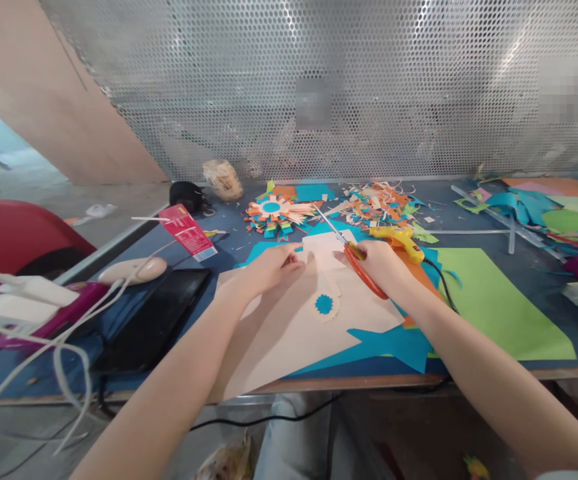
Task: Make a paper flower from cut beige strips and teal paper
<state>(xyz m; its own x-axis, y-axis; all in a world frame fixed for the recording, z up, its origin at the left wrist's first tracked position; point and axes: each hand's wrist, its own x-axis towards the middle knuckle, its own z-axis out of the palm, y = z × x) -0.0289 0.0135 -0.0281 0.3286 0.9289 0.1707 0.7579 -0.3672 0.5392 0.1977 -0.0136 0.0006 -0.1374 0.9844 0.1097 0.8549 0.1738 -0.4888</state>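
Note:
My right hand (377, 265) is closed round the orange handles of a pair of scissors (353, 254), whose silver blades point up and left. My left hand (275, 265) pinches the edge of a small cream paper piece (325, 248) just left of the blades. Below both hands lies a large cream sheet (289, 333) with a small scalloped disc with a blue centre (325, 305) on it. A layered orange, cream and blue paper rosette (273, 213) sits farther back.
A yellow glue gun (399, 238) lies right behind my right hand, its black cord running off the table edge. Green paper (493, 300), blue paper (393, 343) and a heap of scraps (379, 200) surround it. A black tablet (153, 320), red carton (189, 232) and white cables (43, 333) lie left. A perforated metal screen (319, 80) closes the back.

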